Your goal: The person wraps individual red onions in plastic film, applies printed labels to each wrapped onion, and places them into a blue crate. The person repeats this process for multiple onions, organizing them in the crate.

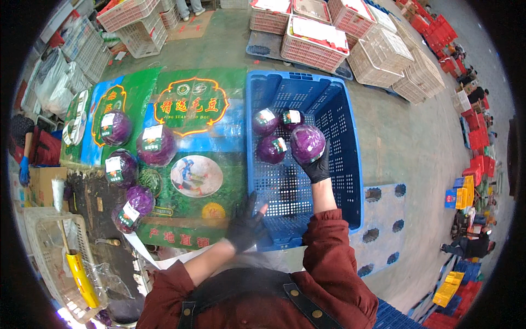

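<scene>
My right hand (pixel 316 169), in a black glove, grips a film-wrapped purple cabbage (pixel 307 144) from below and its near side. It is over the inside of a blue perforated plastic crate (pixel 345 181). Three more labelled cabbages lie beyond and left of it in the crate, one of them a wrapped purple cabbage (pixel 271 149). Near the crate's front left corner, my left hand (pixel 248 227), also gloved, has its fingers spread and holds nothing. Several wrapped cabbages (pixel 156 146) with labels rest on a green printed sheet (pixel 197 144) at the left.
A yellow tube-shaped tool (pixel 82 279) stands in a pale plastic basket (pixel 35 230) at the lower left. A knife-like handle (pixel 108 242) lies nearby. Stacked crates (pixel 314 45) stand beyond on pallets. A blue-gloved person's hand (pixel 24 170) shows at far left.
</scene>
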`<state>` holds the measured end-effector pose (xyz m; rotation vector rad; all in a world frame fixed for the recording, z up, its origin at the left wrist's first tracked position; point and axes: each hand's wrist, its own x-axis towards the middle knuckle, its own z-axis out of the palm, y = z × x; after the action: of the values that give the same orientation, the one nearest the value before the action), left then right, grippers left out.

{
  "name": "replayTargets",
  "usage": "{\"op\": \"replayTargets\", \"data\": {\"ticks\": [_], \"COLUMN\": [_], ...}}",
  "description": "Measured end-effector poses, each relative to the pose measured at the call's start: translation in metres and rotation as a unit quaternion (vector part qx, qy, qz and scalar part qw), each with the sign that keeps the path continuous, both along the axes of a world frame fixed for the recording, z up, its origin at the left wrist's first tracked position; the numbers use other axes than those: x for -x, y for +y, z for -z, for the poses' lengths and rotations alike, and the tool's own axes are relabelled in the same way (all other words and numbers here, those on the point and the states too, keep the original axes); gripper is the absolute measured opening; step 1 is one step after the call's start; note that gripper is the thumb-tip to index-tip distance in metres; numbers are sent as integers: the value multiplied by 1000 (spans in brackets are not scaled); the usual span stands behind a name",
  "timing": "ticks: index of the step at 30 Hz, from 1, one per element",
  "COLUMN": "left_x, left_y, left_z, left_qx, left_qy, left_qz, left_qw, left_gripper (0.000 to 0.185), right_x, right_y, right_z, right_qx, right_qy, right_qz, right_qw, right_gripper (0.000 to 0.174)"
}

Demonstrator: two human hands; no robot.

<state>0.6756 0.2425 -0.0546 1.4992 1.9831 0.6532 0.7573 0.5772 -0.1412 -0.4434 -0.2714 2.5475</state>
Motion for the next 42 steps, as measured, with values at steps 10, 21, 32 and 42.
{"op": "replayTargets", "data": {"ticks": [10,21,32,42], "left_x": [-5,0,130,231], "left_y": [13,-8,-249,-323], "left_z": [0,23,1,58], "left_qx": [-50,-79,-276,-267], "left_qy": [113,62,-102,-352], "left_qz": [-19,-10,-642,-646], "left_qw": [992,995,708,622], "left_gripper": [43,63,40,39], "right_x": [17,6,166,255], "right_y": [35,31,-218,-407], "right_z": [165,116,-64,-87], "right_qx": [-9,-106,-497,-269], "right_qy": [-195,-452,-186,-172], "right_qz": [83,91,-173,-397], "right_qw": [977,881,830,860], "right_gripper": [71,52,49,67]}}
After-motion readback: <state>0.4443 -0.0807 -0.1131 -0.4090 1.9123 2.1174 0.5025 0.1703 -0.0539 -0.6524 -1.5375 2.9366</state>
